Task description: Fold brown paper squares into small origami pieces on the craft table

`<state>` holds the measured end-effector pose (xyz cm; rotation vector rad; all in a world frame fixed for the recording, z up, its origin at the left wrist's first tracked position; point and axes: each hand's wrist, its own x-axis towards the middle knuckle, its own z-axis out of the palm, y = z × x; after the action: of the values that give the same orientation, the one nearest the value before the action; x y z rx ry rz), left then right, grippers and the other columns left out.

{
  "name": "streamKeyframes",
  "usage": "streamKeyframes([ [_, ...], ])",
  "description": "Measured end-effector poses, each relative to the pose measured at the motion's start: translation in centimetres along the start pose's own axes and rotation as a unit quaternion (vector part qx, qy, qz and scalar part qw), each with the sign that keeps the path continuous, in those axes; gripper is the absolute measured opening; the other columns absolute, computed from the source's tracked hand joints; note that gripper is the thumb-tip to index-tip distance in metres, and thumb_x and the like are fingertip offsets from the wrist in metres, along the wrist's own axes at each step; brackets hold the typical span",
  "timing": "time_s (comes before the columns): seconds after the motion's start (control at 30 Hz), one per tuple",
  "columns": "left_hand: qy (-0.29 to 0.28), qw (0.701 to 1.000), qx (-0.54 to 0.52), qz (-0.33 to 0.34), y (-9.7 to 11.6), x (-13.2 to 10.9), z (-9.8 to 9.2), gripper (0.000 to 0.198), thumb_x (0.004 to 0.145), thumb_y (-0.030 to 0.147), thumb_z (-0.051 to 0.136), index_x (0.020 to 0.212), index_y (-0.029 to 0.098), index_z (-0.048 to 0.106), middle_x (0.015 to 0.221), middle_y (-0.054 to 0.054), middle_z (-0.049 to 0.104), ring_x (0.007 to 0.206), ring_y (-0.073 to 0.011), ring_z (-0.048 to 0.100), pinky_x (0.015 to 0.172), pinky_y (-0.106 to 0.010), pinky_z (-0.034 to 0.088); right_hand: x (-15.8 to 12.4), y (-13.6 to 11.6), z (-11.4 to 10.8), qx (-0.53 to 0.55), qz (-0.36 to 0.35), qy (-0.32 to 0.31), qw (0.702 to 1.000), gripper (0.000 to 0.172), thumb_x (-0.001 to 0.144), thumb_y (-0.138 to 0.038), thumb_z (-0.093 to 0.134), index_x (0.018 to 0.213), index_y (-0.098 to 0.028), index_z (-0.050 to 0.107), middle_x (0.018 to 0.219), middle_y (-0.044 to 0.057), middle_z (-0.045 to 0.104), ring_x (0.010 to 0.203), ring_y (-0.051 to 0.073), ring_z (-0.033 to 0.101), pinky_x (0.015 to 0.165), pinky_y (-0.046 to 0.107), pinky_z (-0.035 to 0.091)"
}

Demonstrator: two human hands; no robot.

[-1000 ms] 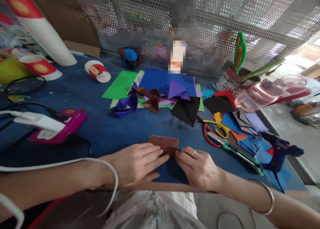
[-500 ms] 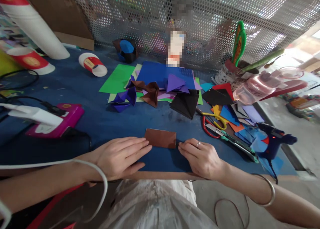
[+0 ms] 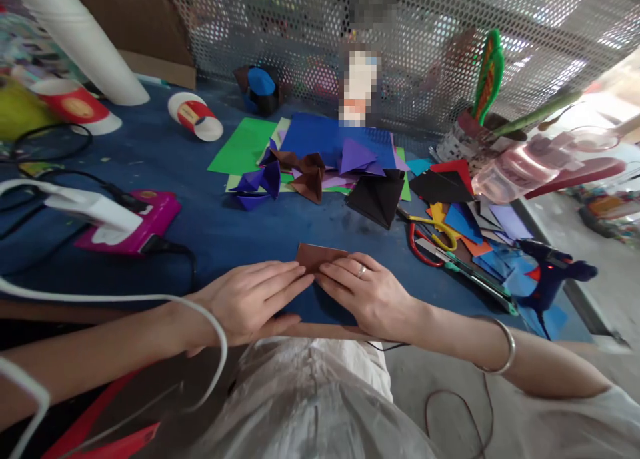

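Observation:
A folded brown sheet of paper (image 3: 316, 254) lies flat near the front edge of the blue table. My left hand (image 3: 255, 295) rests stretched out with its fingertips on the paper's left end. Across from it, my right hand (image 3: 367, 291), wearing a ring, lies over the right part of the paper, its fingers extended and close together. Both sets of fingertips nearly meet and cover the paper's lower edge. Behind are folded paper pieces: a purple-blue one (image 3: 260, 184), a brown one (image 3: 309, 179) and a black one (image 3: 377, 199).
Scissors (image 3: 434, 235), a utility knife (image 3: 465, 272) and a glue gun (image 3: 555, 272) lie at right, among paper scraps. A magenta power strip (image 3: 163, 212) with cables sits at left. Paper cups (image 3: 195, 117) lie farther back. A white cable (image 3: 220, 332) crosses my left forearm.
My right hand has moved left from beside the brown paper onto its right part. The left hand stays at the left end. The view has shifted slightly.

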<state>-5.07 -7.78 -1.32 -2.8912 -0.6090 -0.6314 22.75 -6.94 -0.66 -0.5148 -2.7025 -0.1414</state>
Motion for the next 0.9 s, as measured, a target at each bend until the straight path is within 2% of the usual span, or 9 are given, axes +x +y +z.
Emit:
streamKeyframes([
  [0.17,0.009,1.000,-0.016,0.006,-0.9,0.0,-0.4,0.036,0.102,0.024,0.053,0.135,0.014,0.063,0.121,-0.010,0.077,0.110,-0.0220,0.075,0.097,-0.034,0.062,-0.2,-0.2,0.8,0.012,-0.003,0.014,1.000,0.034,0.102,-0.020,0.045,0.123,-0.004,0.066,0.120,0.018,0.073,0.110,0.026,0.065,0.096,0.042,0.054],
  [0.37,0.065,0.998,-0.014,-0.018,-1.5,-1.0,-0.6,0.035,0.100,0.023,0.055,0.132,0.022,0.067,0.110,-0.005,0.081,0.097,-0.0202,0.078,0.092,-0.033,0.065,-1.5,0.7,-0.6,-0.001,0.023,0.028,0.999,0.031,0.098,-0.005,0.042,0.108,-0.009,0.071,0.105,0.012,0.076,0.099,0.021,0.066,0.088,0.037,0.054],
  [0.43,0.063,0.998,-0.007,0.000,-1.7,-0.5,-0.8,0.036,0.097,0.022,0.058,0.132,0.022,0.067,0.105,-0.004,0.081,0.093,-0.0197,0.078,0.089,-0.032,0.065,-1.3,1.5,-1.3,-0.002,0.036,0.040,0.999,0.031,0.096,-0.002,0.042,0.101,-0.012,0.071,0.102,0.010,0.076,0.096,0.020,0.065,0.086,0.037,0.053],
  [0.53,0.103,0.994,0.032,-0.008,-2.3,1.3,-0.9,0.037,0.094,0.018,0.062,0.130,0.019,0.067,0.094,-0.004,0.081,0.082,-0.0194,0.077,0.079,-0.031,0.064,-0.1,2.4,-1.9,-0.015,0.081,0.030,0.996,0.027,0.099,-0.007,0.044,0.106,-0.012,0.070,0.104,0.011,0.073,0.095,0.021,0.063,0.084,0.038,0.050],
  [0.6,0.108,0.992,0.026,-0.055,-3.0,3.1,-0.6,0.034,0.096,0.018,0.058,0.128,0.017,0.069,0.093,-0.005,0.080,0.080,-0.0189,0.076,0.077,-0.030,0.063,1.1,2.7,-1.8,-0.025,0.122,-0.012,0.992,0.023,0.104,-0.025,0.050,0.107,-0.012,0.069,0.101,0.011,0.071,0.091,0.024,0.061,0.081,0.039,0.048],
  [0.67,0.105,0.983,-0.017,-0.147,-3.9,4.8,0.0,0.032,0.100,0.021,0.051,0.125,0.014,0.071,0.094,-0.008,0.079,0.085,-0.0193,0.075,0.080,-0.031,0.062,1.9,2.8,-1.5,-0.029,0.148,-0.055,0.987,0.042,0.101,-0.051,0.058,0.107,-0.011,0.068,0.101,0.012,0.069,0.091,0.026,0.060,0.081,0.041,0.046],
  [0.73,0.104,0.965,-0.105,-0.215,-4.8,6.1,0.7,0.034,0.102,0.025,0.048,0.124,0.013,0.071,0.103,-0.010,0.079,0.089,-0.0183,0.074,0.085,-0.030,0.061,2.3,2.8,-1.0,-0.022,0.157,-0.074,0.985,0.057,0.093,-0.066,0.062,0.108,-0.011,0.066,0.101,0.013,0.067,0.092,0.028,0.059,0.082,0.042,0.045],
  [0.8,0.093,0.938,-0.201,-0.268,-5.5,6.8,1.3,0.037,0.101,0.031,0.051,0.126,0.012,0.070,0.107,-0.010,0.078,0.086,-0.0167,0.074,0.075,-0.026,0.061,2.2,2.8,-0.6,-0.001,0.158,-0.062,0.985,0.051,0.091,-0.061,0.068,0.109,-0.013,0.065,0.100,0.011,0.067,0.092,0.026,0.059,0.081,0.040,0.044],
  [0.9,0.072,0.891,-0.327,-0.307,-5.8,6.7,1.8,0.041,0.098,0.040,0.057,0.128,0.014,0.069,0.112,-0.011,0.076,0.091,-0.0178,0.074,0.073,-0.024,0.061,1.8,2.9,-0.4,0.041,0.152,-0.013,0.987,0.022,0.097,-0.034,0.069,0.108,-0.016,0.065,0.098,0.008,0.069,0.092,0.023,0.060,0.083,0.037,0.043],
])
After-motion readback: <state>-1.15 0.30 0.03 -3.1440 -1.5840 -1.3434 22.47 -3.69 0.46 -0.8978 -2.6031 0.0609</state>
